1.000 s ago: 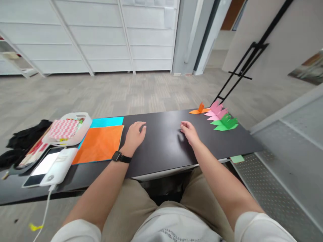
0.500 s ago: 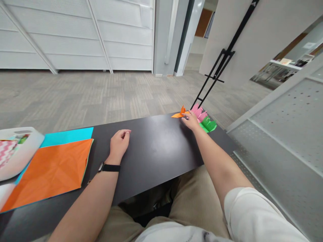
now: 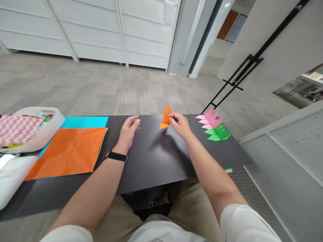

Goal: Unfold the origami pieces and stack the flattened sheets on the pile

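Observation:
An orange origami figure (image 3: pixel 166 117) with pointed flaps is held above the table by my right hand (image 3: pixel 181 125), pinched between thumb and fingers at its right side. Its shadow falls on the dark tabletop below. My left hand (image 3: pixel 129 130), with a black watch band on the wrist, hovers to the left of it, fingers loosely apart and nothing in them. To the right, pink origami figures (image 3: pixel 210 119) and green origami figures (image 3: pixel 218 133) stand in a close row near the table's far right corner.
Orange paper sheets (image 3: pixel 70 151) lie over cyan paper (image 3: pixel 87 121) on the left of the dark table (image 3: pixel 148 168). Beside them are a white bin (image 3: pixel 54 129) with patterned paper and a white object (image 3: pixel 19 178). A black-framed stand (image 3: pixel 233 82) rises beyond the far right edge.
My right hand has lifted the orange origami figure from beside the pink and green ones and carried it left. My left hand's fingers have loosened. The view has shifted too.

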Available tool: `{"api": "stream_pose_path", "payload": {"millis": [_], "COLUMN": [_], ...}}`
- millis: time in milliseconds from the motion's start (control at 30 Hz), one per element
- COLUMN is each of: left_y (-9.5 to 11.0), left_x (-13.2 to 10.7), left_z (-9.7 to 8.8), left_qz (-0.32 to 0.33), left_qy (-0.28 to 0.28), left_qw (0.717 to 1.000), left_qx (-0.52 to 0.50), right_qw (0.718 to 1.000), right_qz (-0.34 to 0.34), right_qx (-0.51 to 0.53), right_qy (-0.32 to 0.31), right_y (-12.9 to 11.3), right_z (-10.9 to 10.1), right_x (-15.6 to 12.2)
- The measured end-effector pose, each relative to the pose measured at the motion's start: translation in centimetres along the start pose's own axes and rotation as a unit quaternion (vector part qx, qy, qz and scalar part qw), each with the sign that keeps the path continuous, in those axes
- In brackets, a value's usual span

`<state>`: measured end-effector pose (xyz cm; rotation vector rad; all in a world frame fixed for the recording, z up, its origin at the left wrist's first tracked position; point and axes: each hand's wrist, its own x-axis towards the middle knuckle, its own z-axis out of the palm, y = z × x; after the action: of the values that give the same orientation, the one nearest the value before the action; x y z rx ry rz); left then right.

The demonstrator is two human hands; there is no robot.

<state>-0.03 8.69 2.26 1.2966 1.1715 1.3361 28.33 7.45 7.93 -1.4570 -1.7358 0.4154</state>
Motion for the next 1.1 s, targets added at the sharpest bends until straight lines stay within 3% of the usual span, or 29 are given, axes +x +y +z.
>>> {"api": "stream_pose_path", "payload": {"millis": [133, 233, 300, 500, 600, 733, 967, 1100], "left_y": [0.7, 0.7, 0.4, 0.0, 0.1, 0.0, 0.3, 0.4], "left_x": [-0.2, 0.0, 0.1, 0.2, 0.1, 0.2, -0.2, -0.5], "left_z": [-0.3, -0.5, -0.6, -0.3, -0.1, -0.2, -0.2, -0.2], "left_qz": [0.005, -0.005, -0.021, -0.052, -0.069, -0.068, -0.088, -0.096], "left_qy": [-0.056, -0.086, -0.092, -0.114, -0.129, -0.110, -0.157, -0.197], "left_qw": [0.998, 0.993, 0.990, 0.981, 0.971, 0.970, 0.960, 0.955], "left_qx": [-0.023, -0.078, -0.106, -0.151, -0.191, -0.205, -0.214, -0.198], "right_qw": [0.988, 0.972, 0.966, 0.949, 0.936, 0.924, 0.925, 0.916], "right_qz": [0.009, 0.015, 0.025, 0.013, -0.004, 0.004, 0.029, 0.034], "right_qx": [0.136, 0.220, 0.239, 0.305, 0.351, 0.377, 0.377, 0.400], "right_qy": [-0.070, -0.085, -0.090, -0.077, -0.022, 0.060, -0.031, -0.031], "right_y": [-4.7, -5.3, -4.9, -3.4, -3.1, -2.6, -1.9, -2.5], "right_z": [6.1, 9.6, 10.9, 10.7, 10.4, 10.3, 9.9, 9.8], "right_x": [-0.3, -0.2, -0.3, -1.6, -1.7, -1.1, -0.7, -0.9]}}
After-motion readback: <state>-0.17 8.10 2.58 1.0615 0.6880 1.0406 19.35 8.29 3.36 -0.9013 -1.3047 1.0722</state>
